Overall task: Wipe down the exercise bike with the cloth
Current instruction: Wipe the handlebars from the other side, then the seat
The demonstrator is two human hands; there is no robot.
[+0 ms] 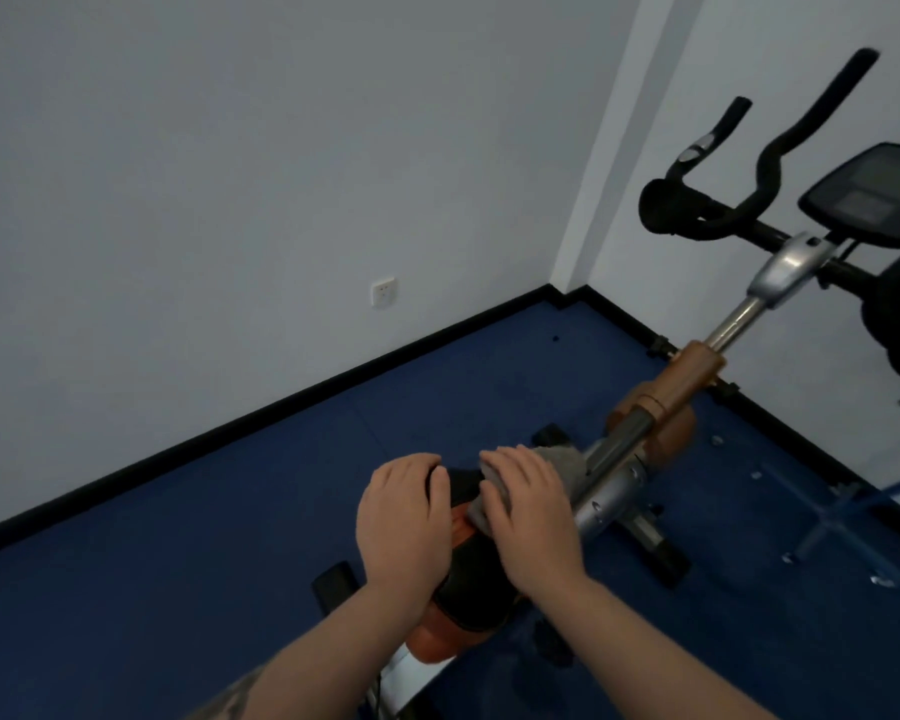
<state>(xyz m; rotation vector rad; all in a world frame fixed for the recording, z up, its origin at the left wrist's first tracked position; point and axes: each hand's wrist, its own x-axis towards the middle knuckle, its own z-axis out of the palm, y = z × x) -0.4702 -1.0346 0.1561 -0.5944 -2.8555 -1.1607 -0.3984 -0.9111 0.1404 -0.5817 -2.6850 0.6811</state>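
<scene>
The exercise bike (692, 387) runs from lower centre up to the right, with an orange and silver frame, black handlebars (780, 142) and a dark display console (868, 194). Its black and orange saddle (468, 595) lies right below me. My left hand (401, 522) rests on the saddle's left side, fingers curled over its front edge. My right hand (531, 517) presses a grey cloth (562, 462) flat onto the saddle's nose with straight fingers. Part of the cloth sticks out beyond the fingertips, near the silver seat post.
The bike stands on a blue floor (230, 537) in a room corner, with white walls and a black skirting board. A wall socket (384, 292) sits low on the left wall. A mirror or glass panel edge (853, 506) shows at the right.
</scene>
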